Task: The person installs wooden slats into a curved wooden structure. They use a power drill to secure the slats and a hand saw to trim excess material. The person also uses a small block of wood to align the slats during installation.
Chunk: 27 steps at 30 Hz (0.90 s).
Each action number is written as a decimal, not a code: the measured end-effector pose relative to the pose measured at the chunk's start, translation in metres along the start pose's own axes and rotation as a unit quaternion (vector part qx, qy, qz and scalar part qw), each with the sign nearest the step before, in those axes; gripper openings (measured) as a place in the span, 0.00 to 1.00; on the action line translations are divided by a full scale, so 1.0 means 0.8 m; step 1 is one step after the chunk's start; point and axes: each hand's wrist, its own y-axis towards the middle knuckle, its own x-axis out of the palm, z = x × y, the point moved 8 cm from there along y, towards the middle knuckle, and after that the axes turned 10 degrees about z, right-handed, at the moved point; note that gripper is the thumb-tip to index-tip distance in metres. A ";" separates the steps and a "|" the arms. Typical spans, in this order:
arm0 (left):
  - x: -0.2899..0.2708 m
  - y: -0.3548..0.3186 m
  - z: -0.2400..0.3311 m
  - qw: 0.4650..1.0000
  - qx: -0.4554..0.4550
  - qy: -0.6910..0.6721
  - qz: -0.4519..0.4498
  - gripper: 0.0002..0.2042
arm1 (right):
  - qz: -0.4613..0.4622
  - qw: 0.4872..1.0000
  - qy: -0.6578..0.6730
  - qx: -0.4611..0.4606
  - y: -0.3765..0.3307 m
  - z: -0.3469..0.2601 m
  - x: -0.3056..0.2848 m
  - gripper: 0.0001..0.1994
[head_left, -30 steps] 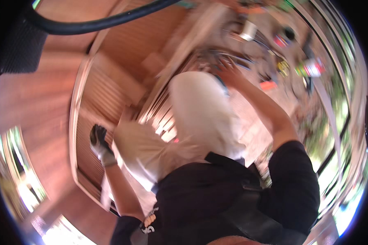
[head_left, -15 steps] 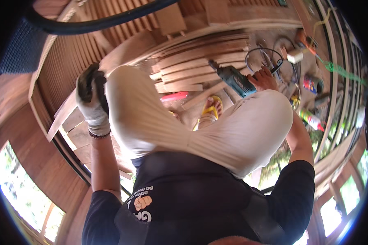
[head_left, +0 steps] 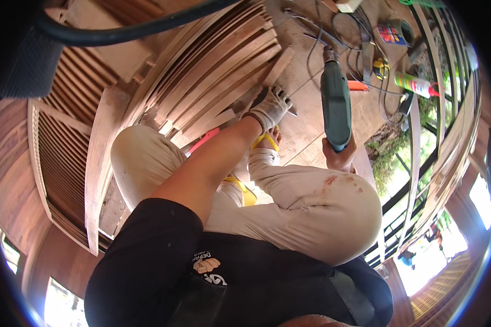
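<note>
Two hands busy, gloved left hand spread on wooden slats, right hand gripping drill, tube nearby.

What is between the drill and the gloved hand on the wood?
Nothing visible. The right hand holds the green drill upright, and bare floor boards lie between it and the gloved left hand, which rests on the wooden slats.

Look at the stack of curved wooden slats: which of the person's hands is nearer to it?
Left. The gloved left hand rests at the end of the wooden slats; the right hand grips the green drill, farther off.
</note>
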 end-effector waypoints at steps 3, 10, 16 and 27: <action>0.014 0.007 -0.009 0.998 0.038 0.044 -0.012 0.14 | 0.026 0.996 0.062 0.051 -0.026 0.017 -0.020 0.16; -0.151 0.054 -0.122 0.767 -0.204 -0.608 0.014 0.07 | -0.109 0.945 0.286 0.115 -0.075 0.066 -0.047 0.22; -0.225 0.022 -0.176 0.681 -0.192 -0.706 0.010 0.09 | -0.145 0.880 0.420 0.166 -0.065 0.040 -0.031 0.27; -0.295 -0.011 -0.177 0.754 -0.130 -0.641 -0.069 0.10 | -0.315 0.740 0.560 0.199 -0.046 0.003 -0.001 0.36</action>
